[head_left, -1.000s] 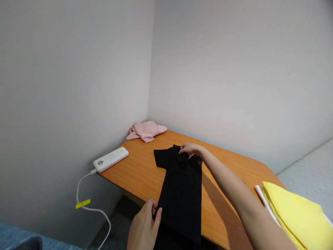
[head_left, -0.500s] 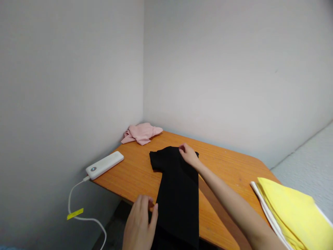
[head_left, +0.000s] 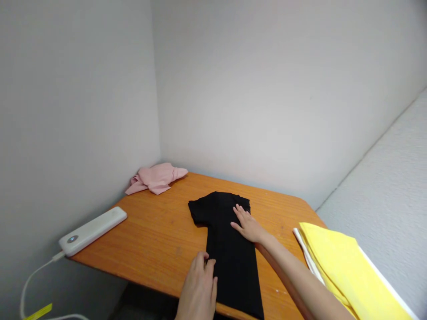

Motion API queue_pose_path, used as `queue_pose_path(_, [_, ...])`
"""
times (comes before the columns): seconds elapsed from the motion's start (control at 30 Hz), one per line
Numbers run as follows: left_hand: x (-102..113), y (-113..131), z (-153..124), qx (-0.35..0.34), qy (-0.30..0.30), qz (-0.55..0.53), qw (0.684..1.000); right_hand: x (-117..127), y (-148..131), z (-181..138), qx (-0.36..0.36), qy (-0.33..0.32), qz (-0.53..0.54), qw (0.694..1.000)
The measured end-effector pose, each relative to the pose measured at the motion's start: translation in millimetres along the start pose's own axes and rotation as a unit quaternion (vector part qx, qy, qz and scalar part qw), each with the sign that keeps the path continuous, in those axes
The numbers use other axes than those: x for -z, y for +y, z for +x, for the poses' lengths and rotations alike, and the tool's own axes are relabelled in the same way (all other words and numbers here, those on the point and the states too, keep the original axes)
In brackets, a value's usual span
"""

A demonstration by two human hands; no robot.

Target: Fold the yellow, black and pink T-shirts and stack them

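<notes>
A black T-shirt (head_left: 230, 262) lies folded lengthwise on the wooden table, one short sleeve sticking out to the left. My right hand (head_left: 247, 224) rests flat on its upper part near the right edge, fingers spread. Beside the lower left edge of the shirt is my left hand (head_left: 199, 284), its fingers loosely bent and thumb apart, holding nothing visible. Whether its fingertips touch the fabric I cannot tell.
Pink cloth (head_left: 156, 178) lies crumpled in the far left corner of the table (head_left: 160, 235). A white power bank (head_left: 93, 231) with a cable sits at the left edge. Folded yellow cloth (head_left: 347, 262) with white layers lies at the right. Walls border the back and left.
My right hand has come down from the collar and flattened onto the shirt. The shirt's lower end now lies flatter on the table. My view has shifted to the right.
</notes>
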State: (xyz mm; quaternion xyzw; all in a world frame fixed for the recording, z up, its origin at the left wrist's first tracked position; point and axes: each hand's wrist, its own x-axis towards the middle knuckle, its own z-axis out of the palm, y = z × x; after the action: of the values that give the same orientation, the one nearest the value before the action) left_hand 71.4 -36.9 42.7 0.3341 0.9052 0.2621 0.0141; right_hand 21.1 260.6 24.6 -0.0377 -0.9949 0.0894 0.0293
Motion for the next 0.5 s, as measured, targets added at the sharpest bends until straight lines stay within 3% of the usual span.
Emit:
queue_pose_path(0.1, [7.3, 11.5, 12.7, -0.038, 0.007, 0.054, 0.998, 17.2, 1.3, 13.8, 0.006, 0.033, -0.021, 0.999])
queue_pose_path(0.23, [4.4, 19.8, 35.2, -0.138, -0.038, 0.091, 0.986, 22.1, -24.0, 48.8, 0.028, 0.055, -0.041, 0.997])
queue_pose_path(0.37, [-21.8, 13.9, 41.3, -0.108, -0.069, 0.128, 0.983, 4.8, -47.3, 80.5, -0.006, 0.060, -0.025, 0.998])
queue_pose_path(0.5, [-46.9, -1.6, 31.4, -0.101, -0.038, 0.130, 0.986, -20.7, -54.1, 93.9, -0.056, 0.118, -0.024, 0.991])
